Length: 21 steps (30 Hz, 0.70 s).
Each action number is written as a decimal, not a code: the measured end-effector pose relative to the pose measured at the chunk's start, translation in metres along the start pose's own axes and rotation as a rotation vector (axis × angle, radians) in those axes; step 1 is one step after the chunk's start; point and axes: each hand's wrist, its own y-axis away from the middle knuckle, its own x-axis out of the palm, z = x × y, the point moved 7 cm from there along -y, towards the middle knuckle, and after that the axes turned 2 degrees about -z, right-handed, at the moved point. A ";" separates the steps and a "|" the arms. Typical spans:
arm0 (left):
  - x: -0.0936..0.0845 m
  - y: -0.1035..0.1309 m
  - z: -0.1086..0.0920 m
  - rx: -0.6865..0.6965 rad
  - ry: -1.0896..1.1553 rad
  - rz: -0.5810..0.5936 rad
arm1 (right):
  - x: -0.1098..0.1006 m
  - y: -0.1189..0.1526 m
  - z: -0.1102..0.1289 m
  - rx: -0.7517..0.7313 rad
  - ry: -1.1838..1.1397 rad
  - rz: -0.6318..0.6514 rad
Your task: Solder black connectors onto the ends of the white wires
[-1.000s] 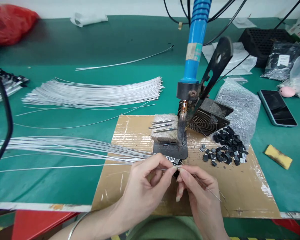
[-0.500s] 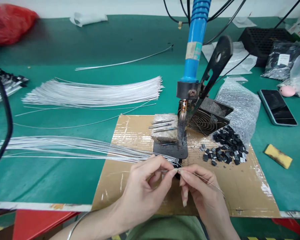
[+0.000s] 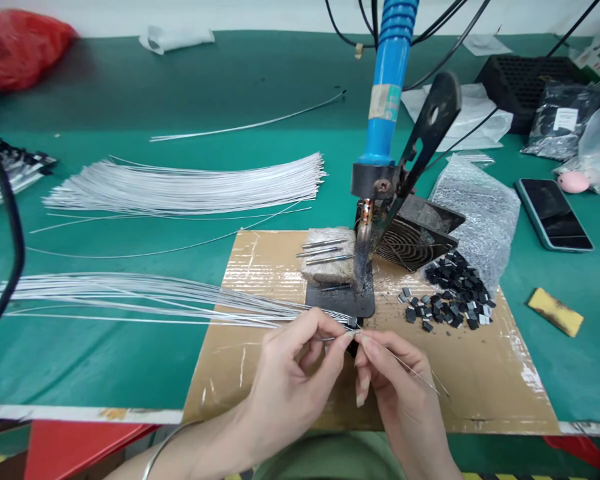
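Note:
My left hand (image 3: 297, 373) pinches a thin white wire between thumb and forefinger, just below the tip of the soldering iron (image 3: 387, 127). Close beside it, my right hand (image 3: 400, 383) is closed on thin strands of wire (image 3: 413, 371) that stick out across its back to the right. The fingertips of both hands nearly touch. A loose bundle of white wires (image 3: 145, 290) reaches from the left to a small dark holder behind my left fingers. The exact joint between my fingertips is too small to make out.
Cardboard (image 3: 485, 380) lies under my hands. Small black parts (image 3: 460, 287) are heaped on its right, near a fan (image 3: 413, 237) and a phone (image 3: 555, 213). A sponge block (image 3: 329, 257) holds metal tips. A larger wire bundle (image 3: 195, 183) lies behind; a yellow sponge (image 3: 555, 311) sits right.
My right hand has shifted slightly left and its fingers have moved a little. The strands beyond it now show two separate ends. My left hand has hardly moved.

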 end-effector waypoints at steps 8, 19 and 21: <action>0.002 0.001 -0.001 0.000 -0.001 0.035 | 0.002 0.001 -0.002 -0.003 -0.032 0.031; 0.006 0.006 0.008 -0.015 0.106 -0.006 | 0.003 0.003 -0.006 -0.017 -0.099 -0.016; 0.006 0.006 0.009 -0.037 0.139 -0.010 | 0.005 0.004 -0.008 -0.008 -0.108 -0.005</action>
